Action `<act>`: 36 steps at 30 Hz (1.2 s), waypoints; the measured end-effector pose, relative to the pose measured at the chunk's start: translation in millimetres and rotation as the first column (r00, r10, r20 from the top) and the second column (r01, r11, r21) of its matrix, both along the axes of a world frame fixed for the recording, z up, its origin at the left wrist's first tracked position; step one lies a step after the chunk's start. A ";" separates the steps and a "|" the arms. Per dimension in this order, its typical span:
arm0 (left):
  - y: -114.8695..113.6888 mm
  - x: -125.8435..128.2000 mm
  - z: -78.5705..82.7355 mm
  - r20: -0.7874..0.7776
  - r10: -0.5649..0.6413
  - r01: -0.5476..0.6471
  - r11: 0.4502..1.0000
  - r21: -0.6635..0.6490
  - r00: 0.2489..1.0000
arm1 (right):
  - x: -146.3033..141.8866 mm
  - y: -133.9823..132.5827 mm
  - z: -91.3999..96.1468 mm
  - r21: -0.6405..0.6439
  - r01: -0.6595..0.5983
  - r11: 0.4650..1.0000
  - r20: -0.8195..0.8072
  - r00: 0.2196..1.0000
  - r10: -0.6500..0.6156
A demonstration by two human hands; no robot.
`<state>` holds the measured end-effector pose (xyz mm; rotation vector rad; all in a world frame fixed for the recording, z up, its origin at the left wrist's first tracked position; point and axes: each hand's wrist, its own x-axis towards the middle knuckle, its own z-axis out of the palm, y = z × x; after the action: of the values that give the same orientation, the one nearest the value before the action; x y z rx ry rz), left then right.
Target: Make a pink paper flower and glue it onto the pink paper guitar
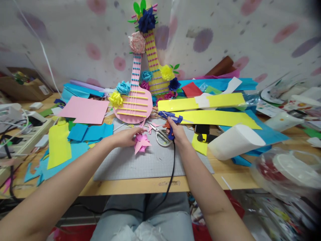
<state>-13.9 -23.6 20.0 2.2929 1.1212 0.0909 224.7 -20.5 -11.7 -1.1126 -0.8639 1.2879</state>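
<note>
My left hand (126, 136) rests on the grey cutting mat (150, 164), its fingers closed on a pink paper flower (141, 143). My right hand (177, 131) grips the handle of a blue glue gun (170, 117), whose nozzle points left over the mat. The gun's black cord (172, 174) runs down over the table edge toward my lap. A pair of scissors (160, 135) lies on the mat between my hands, just right of the flower.
A pink paper guitar (135, 103) and a yellow one (152, 63) with paper flowers lean at the back. Pink (84, 109), blue (90, 132) and yellow (200, 102) paper sheets cover the wooden table. A white paper roll (234, 142) lies right. A power strip (23, 134) sits left.
</note>
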 end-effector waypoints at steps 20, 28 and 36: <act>14.0 -35.7 -2.4 0.206 0.542 -0.571 0.810 0.133 0.815 | 0.2 -0.7 0.3 -0.029 0.003 1.000 0.055 0.998 -0.002; 23.8 -55.7 -21.2 -0.062 0.565 -0.552 0.821 0.147 0.823 | -3.1 0.0 -0.8 -0.029 0.014 0.999 0.058 0.998 -0.013; 26.9 -46.3 -31.7 -0.098 0.561 -0.553 0.827 0.099 0.822 | 0.0 1.8 -5.5 -0.020 -0.018 1.000 0.026 0.999 0.019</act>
<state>-60.2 3.4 -11.6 1.9688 1.8565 0.2165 224.7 -18.8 -17.2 -1.1419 -0.8842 1.3023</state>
